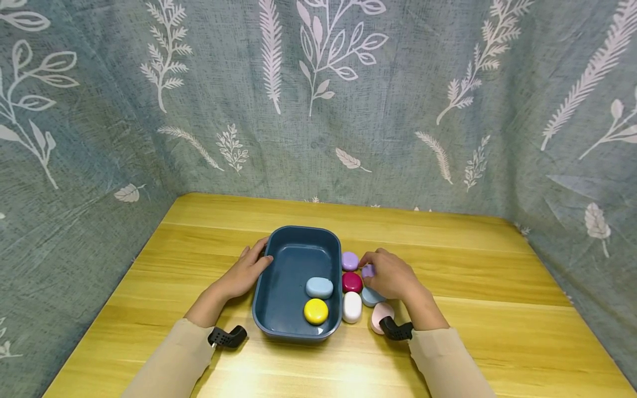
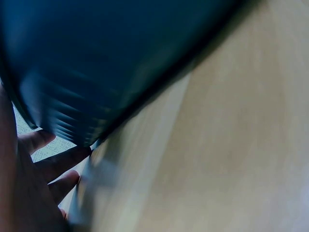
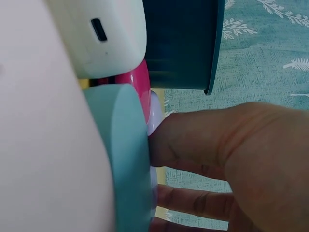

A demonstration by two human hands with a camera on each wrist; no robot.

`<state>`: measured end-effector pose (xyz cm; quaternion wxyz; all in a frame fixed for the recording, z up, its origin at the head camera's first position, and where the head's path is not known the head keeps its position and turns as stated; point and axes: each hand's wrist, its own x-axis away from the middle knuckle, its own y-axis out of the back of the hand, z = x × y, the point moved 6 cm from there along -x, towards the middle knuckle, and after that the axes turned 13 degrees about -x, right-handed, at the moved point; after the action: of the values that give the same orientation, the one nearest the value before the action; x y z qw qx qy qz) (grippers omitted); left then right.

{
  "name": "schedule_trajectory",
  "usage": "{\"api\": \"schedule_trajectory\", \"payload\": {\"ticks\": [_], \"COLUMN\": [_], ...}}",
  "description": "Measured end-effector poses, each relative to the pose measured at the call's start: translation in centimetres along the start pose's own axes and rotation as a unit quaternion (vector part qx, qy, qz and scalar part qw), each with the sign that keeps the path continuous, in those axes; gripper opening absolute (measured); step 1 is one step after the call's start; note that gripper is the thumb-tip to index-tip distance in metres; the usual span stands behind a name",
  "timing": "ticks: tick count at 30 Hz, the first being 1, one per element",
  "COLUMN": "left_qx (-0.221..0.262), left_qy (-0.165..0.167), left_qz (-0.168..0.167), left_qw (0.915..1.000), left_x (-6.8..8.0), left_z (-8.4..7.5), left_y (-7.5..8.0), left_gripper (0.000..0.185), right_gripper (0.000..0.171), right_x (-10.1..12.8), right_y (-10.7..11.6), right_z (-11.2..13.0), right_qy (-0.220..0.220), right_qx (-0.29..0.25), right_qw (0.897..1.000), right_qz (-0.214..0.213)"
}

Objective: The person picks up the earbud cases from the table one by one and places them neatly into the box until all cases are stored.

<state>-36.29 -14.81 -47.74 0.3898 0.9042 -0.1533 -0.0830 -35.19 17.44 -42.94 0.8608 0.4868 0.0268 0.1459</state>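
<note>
A dark blue bin (image 1: 293,265) holds a light blue earbud case (image 1: 319,288) and a yellow round case (image 1: 316,312). My left hand (image 1: 244,273) grips the bin's left side, thumb over the rim and fingers against the outer wall. With my right hand (image 1: 395,276) I pinch a small purple case (image 1: 368,271) among the cases right of the bin; the hand partly hides it. Nearest to it are a round lavender case (image 1: 350,261), a crimson case (image 1: 351,282) and a blue case (image 1: 372,297).
A white case (image 1: 352,307), with a small slot seen in the right wrist view, lies against the bin's right wall. The pale pink case (image 1: 381,317) sits beneath the right wrist camera. A leaf-patterned curtain (image 1: 318,138) surrounds the back and sides of the wooden table (image 1: 478,265).
</note>
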Motion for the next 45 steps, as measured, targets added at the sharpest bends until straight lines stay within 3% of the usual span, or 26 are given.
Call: {"api": "schedule_trajectory", "payload": {"ticks": [9,21,28,45], "left_qx": [-0.002,0.0,-0.001,-0.002], "left_qy": [-0.005,-0.008,0.002,-0.011], "left_qz": [-0.003,-0.005,0.0,-0.005], "left_qw": [1.0,1.0,1.0,0.9999], "left_x": [-0.03,-0.09,0.04,-0.06], "left_z": [0.03,0.06,0.16,0.02], "left_y": [-0.03,-0.02,-0.06,0.05], "left_gripper": [0.058,0.058,0.059,0.058], "right_gripper": [0.029,0.037,0.036,0.038], "right_x": [-0.04,-0.04,-0.08,-0.09], "right_y": [-0.05,0.16,0.14,0.49], "right_z": [-0.05,-0.58,-0.61,-0.56], "right_qy": [-0.011,-0.063,-0.061,-0.051], "right_qx": [-0.006,-0.009,-0.01,-0.016], "right_qw": [1.0,0.998,0.998,0.998], "right_qz": [-0.009,-0.014,-0.015,-0.027]}}
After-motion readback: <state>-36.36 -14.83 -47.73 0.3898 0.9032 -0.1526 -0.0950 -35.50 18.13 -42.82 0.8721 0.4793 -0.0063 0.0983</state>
